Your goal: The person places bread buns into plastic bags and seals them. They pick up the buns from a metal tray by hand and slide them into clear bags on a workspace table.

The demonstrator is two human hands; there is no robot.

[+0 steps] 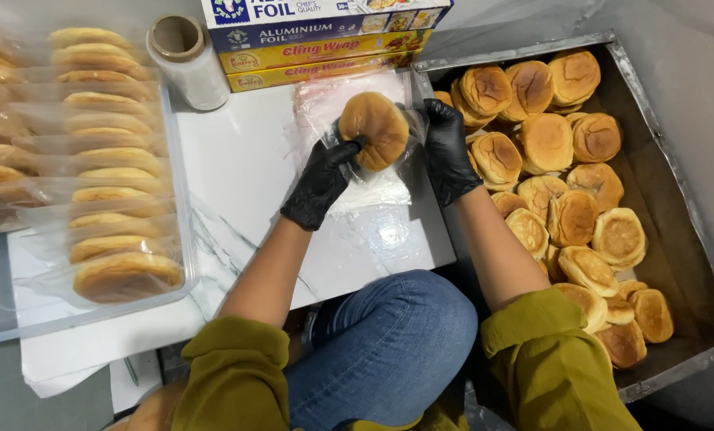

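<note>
A round golden bun [382, 128] is held just above a sheet of clear cling film [357, 172] spread on the white marble bench [237, 172], with the film drawn up around its sides; the left hand [325, 177], in a black glove, pinches the bun's left edge and the film between thumb and fingers; the right hand [446, 148], gloved the same way, is cupped against the bun's right side, its fingers curled over film and crust. The wrap looks partly done, as the top of the bun still shows bare. To the right, a metal tray [676, 239] on the floor holds many unwrapped buns [549, 168], so by my reckoning much remains; to the left, a clear plastic bin [177, 199] is packed with rows of wrapped buns [109, 215], which suggests a good share is finished. At the far edge stand a roll of cling film [188, 60] and stacked boxes of foil and wrap [317, 36]; the person's knee in blue jeans [389, 343] sits near.
</note>
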